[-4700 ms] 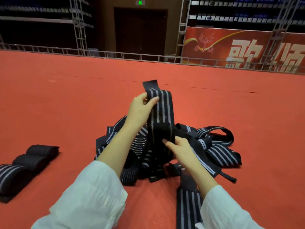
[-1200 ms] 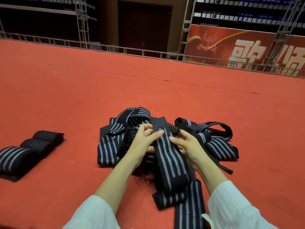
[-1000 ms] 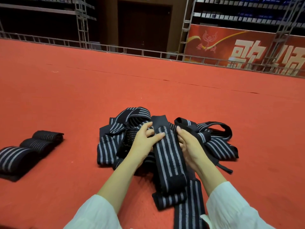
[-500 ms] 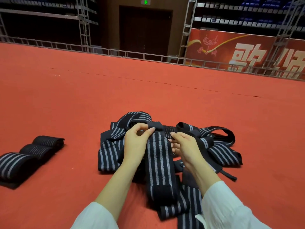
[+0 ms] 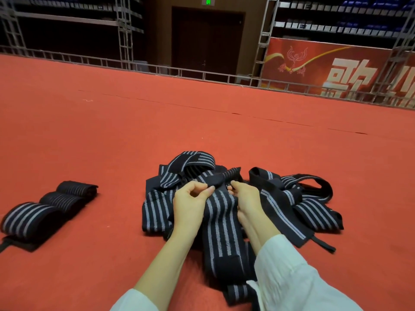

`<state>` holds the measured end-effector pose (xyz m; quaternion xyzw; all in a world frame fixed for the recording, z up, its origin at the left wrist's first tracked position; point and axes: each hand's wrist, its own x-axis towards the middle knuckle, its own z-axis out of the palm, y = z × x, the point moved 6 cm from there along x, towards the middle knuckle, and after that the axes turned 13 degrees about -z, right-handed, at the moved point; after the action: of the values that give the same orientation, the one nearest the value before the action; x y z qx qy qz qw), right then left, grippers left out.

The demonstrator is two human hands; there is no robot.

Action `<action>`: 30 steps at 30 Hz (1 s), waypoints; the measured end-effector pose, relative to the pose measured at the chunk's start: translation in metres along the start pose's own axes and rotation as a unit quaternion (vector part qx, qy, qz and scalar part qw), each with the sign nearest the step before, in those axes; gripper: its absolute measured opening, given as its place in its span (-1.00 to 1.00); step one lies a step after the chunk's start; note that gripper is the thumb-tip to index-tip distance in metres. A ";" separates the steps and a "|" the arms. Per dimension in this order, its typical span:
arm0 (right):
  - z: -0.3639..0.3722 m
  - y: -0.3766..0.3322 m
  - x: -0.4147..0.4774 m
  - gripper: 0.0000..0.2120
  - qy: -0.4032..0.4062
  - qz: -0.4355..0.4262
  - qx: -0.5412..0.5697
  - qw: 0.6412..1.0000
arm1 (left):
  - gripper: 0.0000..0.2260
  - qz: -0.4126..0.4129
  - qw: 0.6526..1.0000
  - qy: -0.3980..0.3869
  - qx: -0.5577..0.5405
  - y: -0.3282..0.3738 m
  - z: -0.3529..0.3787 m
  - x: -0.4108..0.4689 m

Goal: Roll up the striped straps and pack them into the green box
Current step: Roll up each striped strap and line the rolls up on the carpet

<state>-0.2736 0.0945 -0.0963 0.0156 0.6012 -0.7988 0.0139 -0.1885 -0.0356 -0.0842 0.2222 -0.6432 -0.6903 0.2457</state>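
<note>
A black strap with grey stripes [image 5: 222,223] lies lengthwise toward me over a loose pile of like straps [image 5: 298,203] on the red carpet. My left hand [image 5: 190,203] pinches the strap's far end from the left, and my right hand [image 5: 247,198] pinches it from the right, fingers curled on the folded-over tip. Three rolled-up straps [image 5: 49,205] lie in a row at the left. No green box is in view.
The red carpet [image 5: 202,122] stretches wide on all sides of the pile. A metal rail [image 5: 179,71] runs along its far edge, with scaffolding, a dark door and a red banner [image 5: 336,68] behind it.
I lowered the strap from the air onto the pile. Both hands moved up to its far end, and the tip is now folded over between my fingers.
</note>
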 end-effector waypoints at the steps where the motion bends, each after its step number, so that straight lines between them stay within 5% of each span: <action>1: -0.001 -0.001 0.001 -0.78 0.003 -0.008 -0.003 1.000 | -0.90 -0.013 1.000 -0.002 -0.010 -0.001 0.000 -0.001; 5: -0.042 -0.008 0.021 -0.75 0.079 -0.057 0.020 0.995 | -0.91 -0.012 0.997 0.001 -0.075 0.004 -0.015 -0.002; 10: -0.029 -0.008 0.021 -0.90 -0.076 -0.022 0.020 0.997 | -0.87 -0.016 0.999 -0.028 -0.028 0.003 -0.007 0.003; 12: -0.017 -0.013 0.016 -0.52 -0.111 0.004 0.108 0.988 | -0.90 -0.018 0.999 -0.042 -0.012 0.002 0.000 0.003; 15: -0.017 -0.027 0.004 -0.27 -0.154 0.027 0.093 0.983 | -0.92 -0.028 0.998 -0.053 -0.012 -0.001 0.002 0.003; 21: -0.020 -0.052 -0.038 -0.68 -0.304 -0.076 -0.200 0.928 | -0.94 0.003 0.997 -0.076 -0.008 0.022 0.012 -0.007; 24: -0.016 -0.086 -0.047 -0.96 -0.240 -0.168 -0.152 0.944 | -0.89 0.039 0.994 -0.102 -0.026 0.049 0.019 -0.019; 30: -0.020 -0.163 -0.072 -0.93 -0.178 -0.269 -0.080 0.943 | -0.84 0.057 0.969 -0.238 -0.019 0.076 0.031 -0.067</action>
<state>-0.2078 0.1585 0.0574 -0.2906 0.6326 -0.7118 -0.0932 -0.1513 0.0261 -0.0067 0.0101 -0.6819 -0.7200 0.1287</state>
